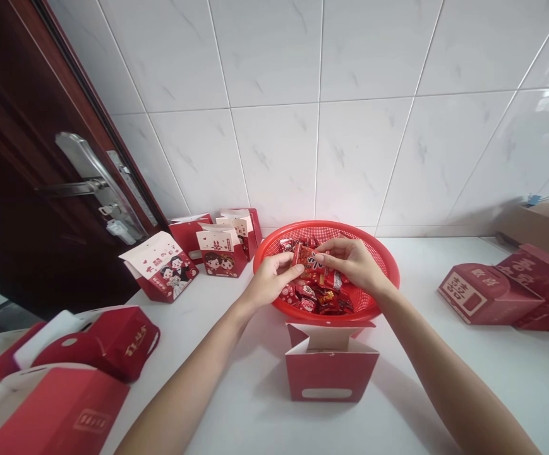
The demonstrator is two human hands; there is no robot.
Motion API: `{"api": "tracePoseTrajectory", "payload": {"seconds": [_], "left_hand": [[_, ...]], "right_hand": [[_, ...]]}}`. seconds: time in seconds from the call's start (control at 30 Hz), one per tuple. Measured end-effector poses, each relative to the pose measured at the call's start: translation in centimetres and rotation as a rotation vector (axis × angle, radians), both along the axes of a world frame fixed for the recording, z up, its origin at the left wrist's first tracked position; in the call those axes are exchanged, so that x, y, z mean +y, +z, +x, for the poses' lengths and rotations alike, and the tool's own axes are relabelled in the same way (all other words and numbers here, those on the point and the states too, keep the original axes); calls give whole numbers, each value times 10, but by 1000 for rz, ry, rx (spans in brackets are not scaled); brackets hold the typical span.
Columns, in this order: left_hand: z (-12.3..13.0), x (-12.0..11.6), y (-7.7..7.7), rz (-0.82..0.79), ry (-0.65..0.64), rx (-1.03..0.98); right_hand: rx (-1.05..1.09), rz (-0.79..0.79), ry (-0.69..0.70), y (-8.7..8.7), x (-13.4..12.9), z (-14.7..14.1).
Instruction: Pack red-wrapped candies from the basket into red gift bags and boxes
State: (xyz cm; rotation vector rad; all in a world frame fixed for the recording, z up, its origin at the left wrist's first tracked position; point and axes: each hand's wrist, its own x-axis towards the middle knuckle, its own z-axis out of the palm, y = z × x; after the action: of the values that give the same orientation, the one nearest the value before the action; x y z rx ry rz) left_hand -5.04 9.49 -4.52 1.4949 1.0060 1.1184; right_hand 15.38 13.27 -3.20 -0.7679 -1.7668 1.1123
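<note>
Over a red plastic basket (388,265) of red-wrapped candies (319,300), my left hand (274,273) and my right hand (352,260) hold one red candy packet (306,258) between them. The left thumb and fingers pinch its left side, and the right thumb and fingers are closed at its right end. White lettering shows on the packet, partly covered by the fingers. In front of the basket, between my forearms, stands a small red gift box (331,374) with its top flaps open. Its inside is mostly hidden from here.
Several cartoon-printed gift boxes (222,253) stand at the back left by the wall. Larger red boxes (78,401) lie front left. More red boxes (489,297) and a cardboard carton (539,221) are on the right. A dark door (23,189) with a metal handle borders the left.
</note>
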Motion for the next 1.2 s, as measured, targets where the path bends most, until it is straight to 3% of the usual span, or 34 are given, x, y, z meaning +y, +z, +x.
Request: {"api": "tracePoseTrajectory", "payload": {"seconds": [0.27, 0.57, 0.93, 1.2], "left_hand": [[-1, -2, 2, 24, 12, 48], [-1, -2, 0, 55, 44, 2], [1, -3, 3, 69, 15, 18], [-1, -6, 4, 73, 73, 239]], "right_hand": [[13, 64, -8, 0, -1, -1], [37, -65, -5, 2, -2, 2], [154, -28, -33, 0, -1, 1], [117, -46, 119, -3, 1, 0]]}}
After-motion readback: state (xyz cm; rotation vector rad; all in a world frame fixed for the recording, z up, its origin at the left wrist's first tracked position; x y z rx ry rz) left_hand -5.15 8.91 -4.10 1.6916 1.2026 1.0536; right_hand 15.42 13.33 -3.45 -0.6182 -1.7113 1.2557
